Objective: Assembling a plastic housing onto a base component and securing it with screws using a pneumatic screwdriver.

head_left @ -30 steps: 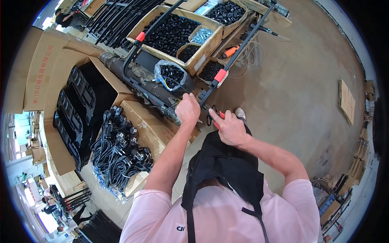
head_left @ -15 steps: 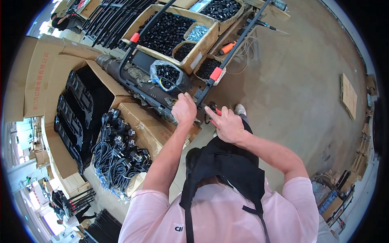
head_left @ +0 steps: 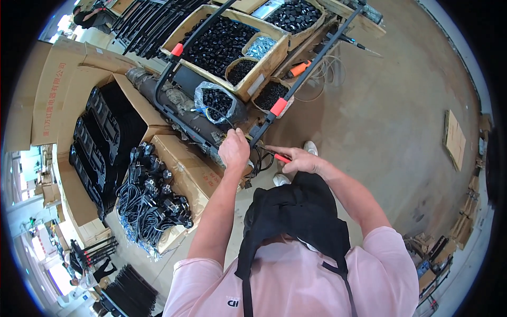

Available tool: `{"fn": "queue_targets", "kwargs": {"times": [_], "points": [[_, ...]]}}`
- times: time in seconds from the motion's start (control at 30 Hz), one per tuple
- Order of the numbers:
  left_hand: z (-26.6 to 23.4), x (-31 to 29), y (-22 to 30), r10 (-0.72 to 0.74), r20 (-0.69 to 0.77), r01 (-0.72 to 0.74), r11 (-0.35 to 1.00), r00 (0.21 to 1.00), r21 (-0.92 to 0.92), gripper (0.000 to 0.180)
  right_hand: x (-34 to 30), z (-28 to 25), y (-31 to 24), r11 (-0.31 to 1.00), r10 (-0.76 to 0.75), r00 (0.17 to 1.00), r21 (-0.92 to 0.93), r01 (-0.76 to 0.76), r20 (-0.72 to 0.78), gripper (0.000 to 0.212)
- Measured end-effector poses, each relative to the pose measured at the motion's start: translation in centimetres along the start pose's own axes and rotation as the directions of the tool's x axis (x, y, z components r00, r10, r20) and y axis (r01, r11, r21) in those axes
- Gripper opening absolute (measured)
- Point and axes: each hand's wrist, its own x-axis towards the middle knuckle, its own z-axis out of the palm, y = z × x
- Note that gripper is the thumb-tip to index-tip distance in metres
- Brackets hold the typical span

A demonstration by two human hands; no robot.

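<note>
My left hand point(head_left: 234, 150) is closed by the near end of a black tubular frame point(head_left: 185, 124). A thin black cable point(head_left: 228, 122) sticks out of its fist toward a clear bag. My right hand point(head_left: 302, 159), just right of the frame's corner, grips red-handled pliers point(head_left: 283, 158); its index finger stretches toward the frame. The jaws cannot be made out. Black cable loops point(head_left: 259, 161) hang between my hands below the frame. Red sleeves point(head_left: 279, 106) sit on both of the frame's long tubes.
Beyond the frame stand a wooden tray point(head_left: 248, 94) of black parts, a clear bag point(head_left: 214, 100) of black pieces and an orange-handled tool point(head_left: 300, 68). At left are a carton point(head_left: 140, 108) of black panels and a heap of plugged power cords point(head_left: 153, 195). A person point(head_left: 91, 18) works far left.
My right hand has turned, its index finger now stretched toward the frame, and only one red handle shows clearly. My left hand has shifted slightly left and down, still closed.
</note>
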Motion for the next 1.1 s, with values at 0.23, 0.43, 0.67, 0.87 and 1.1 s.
{"fn": "queue_targets", "kwargs": {"times": [0.23,0.43,0.67,0.87,1.1], "points": [[0.1,0.0,0.6,-0.109,-0.052,0.107,0.994,0.993,-0.037,0.040,-0.8,0.0,-6.1,0.678,0.217,0.973,-0.705,-0.208,-0.078,0.073],[0.3,0.4,1.1,-0.204,-0.086,0.198,0.977,0.975,-0.077,0.041,-2.5,-6.0,-2.7,0.780,0.218,0.975,-0.592,-0.203,-0.048,0.048],[-0.2,0.6,2.7,-0.282,-0.040,0.282,0.959,0.959,-0.014,0.042,3.7,-9.1,2.9,0.707,0.313,0.925,-0.597,-0.379,-0.216,0.044],[-0.5,0.0,2.3,-0.355,-0.032,0.356,0.933,0.934,0.046,0.041,11.6,-6.8,6.0,0.945,0.317,0.944,-0.051,-0.322,-0.086,0.048],[0.2,2.1,4.6,-0.341,0.003,0.341,0.940,0.940,-0.005,0.043,20.3,-4.6,16.4,0.486,0.446,0.895,0.842,-0.234,-0.008,0.016]]}}
